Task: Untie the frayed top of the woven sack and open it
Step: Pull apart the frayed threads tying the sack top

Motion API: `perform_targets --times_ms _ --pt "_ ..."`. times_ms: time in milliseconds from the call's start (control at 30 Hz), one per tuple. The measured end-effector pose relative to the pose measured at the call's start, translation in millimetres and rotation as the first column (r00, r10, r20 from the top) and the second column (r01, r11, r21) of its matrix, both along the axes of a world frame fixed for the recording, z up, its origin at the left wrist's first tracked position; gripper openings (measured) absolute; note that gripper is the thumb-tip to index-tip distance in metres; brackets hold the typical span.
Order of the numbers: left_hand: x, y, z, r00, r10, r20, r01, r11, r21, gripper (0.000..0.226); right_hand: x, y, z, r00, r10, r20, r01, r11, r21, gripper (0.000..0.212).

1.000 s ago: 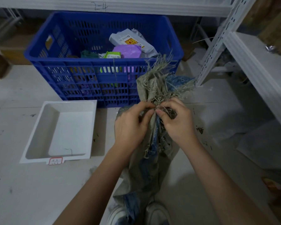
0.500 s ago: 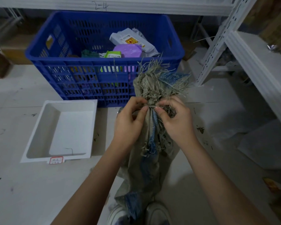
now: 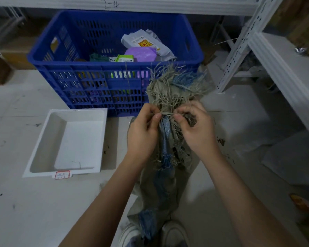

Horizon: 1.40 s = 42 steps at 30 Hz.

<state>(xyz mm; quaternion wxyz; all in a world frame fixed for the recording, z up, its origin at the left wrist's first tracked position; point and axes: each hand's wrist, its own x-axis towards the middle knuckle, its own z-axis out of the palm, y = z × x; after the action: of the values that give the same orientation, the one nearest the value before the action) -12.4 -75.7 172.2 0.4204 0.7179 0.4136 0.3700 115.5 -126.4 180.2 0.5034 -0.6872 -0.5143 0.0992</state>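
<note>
One blue crate stands on the floor and serves as the landmark here; it is the largest thing and holds a heap of packets, of which a grey-white one and a purple one show clearly, the rest too jumbled to count. One white shelving rack rises to the right of the crate. One woven sack, grey with blue stripes, stands upright just in front of the crate's right corner, its neck still gathered and tied. One white tray lies in front of the crate's left half, with a small red-edged label on its near rim. Two hands work at the sack's neck, close together but not touching: the left hand and the right hand each pinch one end of a single pale strand stretched between them. Above them the frayed top fans out against the crate wall. Two pale shoes show below the sack.
</note>
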Motion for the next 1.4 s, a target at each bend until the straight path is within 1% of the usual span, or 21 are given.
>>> perform_targets --times_ms 100,167,233,267,333,400,467,567,600,733,800,833,867,933,967,1033,1067,1100,1200,1300,1400 --pt "-1.2 1.1 -0.6 0.996 -0.072 0.051 0.075 0.996 -0.058 0.005 0.4 -2.1 -1.9 1.0 0.007 -0.002 -0.008 1.0 -0.028 0.012" --pt "-1.3 2.2 -1.8 0.994 -0.1 0.053 0.103 0.994 -0.049 0.012 -1.1 -3.0 -2.8 1.0 0.019 -0.012 -0.019 0.999 -0.042 0.012" --pt "-0.4 2.4 -0.9 0.997 -0.077 0.02 0.078 0.997 -0.015 0.008 -3.0 -3.0 -2.8 1.0 0.015 -0.002 -0.015 0.999 -0.038 0.009" --pt "0.2 2.1 0.7 0.998 -0.053 0.038 0.054 0.998 -0.026 0.013 -3.6 -2.8 -3.0 1.0 0.014 0.001 -0.014 1.0 -0.025 0.008" --pt "0.1 1.4 5.9 0.988 0.001 0.155 0.02 0.991 -0.133 0.021 -3.6 -2.1 -4.4 1.0 0.003 -0.015 -0.003 1.0 0.001 0.008" --pt "-2.9 2.7 11.5 0.959 0.072 0.274 0.008 0.96 -0.281 0.02 -1.5 -2.5 -6.4 0.998 -0.033 -0.062 0.034 0.999 0.011 0.009" --pt "-6.3 6.3 11.1 0.937 0.132 0.324 0.004 0.921 -0.389 0.018 -0.5 -4.0 -7.9 0.987 -0.078 -0.14 0.078 0.997 -0.005 0.008" --pt "-1.5 5.0 4.2 0.955 0.091 0.282 0.042 0.901 -0.433 0.016 -5.0 -5.2 -9.9 0.955 -0.116 -0.273 0.096 0.992 -0.085 0.004" --pt "1.8 1.8 0.5 0.961 0.094 0.262 0.036 0.892 -0.451 0.017 -7.1 -5.1 -10.9 0.951 -0.122 -0.283 0.096 0.99 -0.102 0.003" --pt "4.6 -3.6 -11.1 0.937 0.244 0.249 -0.054 0.808 -0.587 0.022 -7.2 -6.3 -13.9 0.939 -0.159 -0.304 0.142 0.987 -0.079 0.01" --pt "1.3 -0.7 -13.7 0.93 0.28 0.237 -0.084 0.792 -0.605 0.021 -8.2 -9.9 -14.7 0.923 -0.185 -0.337 0.176 0.983 -0.055 0.01" --pt "0.5 0.9 -13.6 0.931 0.281 0.232 -0.09 0.794 -0.601 0.021 -10.0 -13.0 -14.7 0.925 -0.21 -0.316 0.218 0.976 -0.012 0.01" --pt "1.2 1.9 -13.6 0.931 0.28 0.236 -0.09 0.799 -0.594 0.021 -11.8 -15.9 -13.6 0.943 -0.244 -0.225 0.266 0.961 0.07 0.012" --pt "4.2 2.3 -11.5 0.931 0.273 0.241 -0.09 0.813 -0.575 0.021 -17.1 -20.0 -9.2 0.95 -0.294 0.109 0.258 0.931 0.259 0.02" --pt "5.5 2.4 -9.8 0.937 0.257 0.235 -0.089 0.83 -0.551 0.021 -21.6 -19.6 -6.5 0.925 -0.257 0.28 0.167 0.937 0.308 0.02" --pt "7.7 2.4 -7.1 0.944 0.213 0.252 -0.062 0.866 -0.497 0.019 -31.2 -13.3 -2.2 0.847 -0.099 0.522 -0.04 0.968 0.248 0.012" --pt "8.8 2.4 -5.2 0.946 0.192 0.263 -0.046 0.878 -0.477 0.019 -34.3 -8.5 -3.4 0.812 -0.041 0.582 -0.083 0.979 0.185 0.011" --pt "9.7 2.9 -3.5 0.947 0.179 0.265 -0.038 0.886 -0.461 0.019 -35.4 -3.8 -5.7 0.803 -0.01 0.596 -0.074 0.991 0.116 0.014" --pt "11.7 7.7 -3.8 0.967 0.129 0.218 -0.028 0.909 -0.415 0.021 -30.0 3.4 -13.9 0.85 -0.009 0.527 0.043 0.998 -0.052 0.022" --pt "12.2 12.6 -9.7 0.991 0.042 0.127 0.012 0.918 -0.396 0.021 -28.1 2.9 -22.9 0.854 0.011 0.52 0.055 0.992 -0.111 0.021" --pt "8.1 13.6 -13.7 0.995 0.05 0.084 -0.016 0.931 -0.366 0.02 -26.8 0.6 -26.7 0.876 0.027 0.482 0.054 0.987 -0.153 0.02"
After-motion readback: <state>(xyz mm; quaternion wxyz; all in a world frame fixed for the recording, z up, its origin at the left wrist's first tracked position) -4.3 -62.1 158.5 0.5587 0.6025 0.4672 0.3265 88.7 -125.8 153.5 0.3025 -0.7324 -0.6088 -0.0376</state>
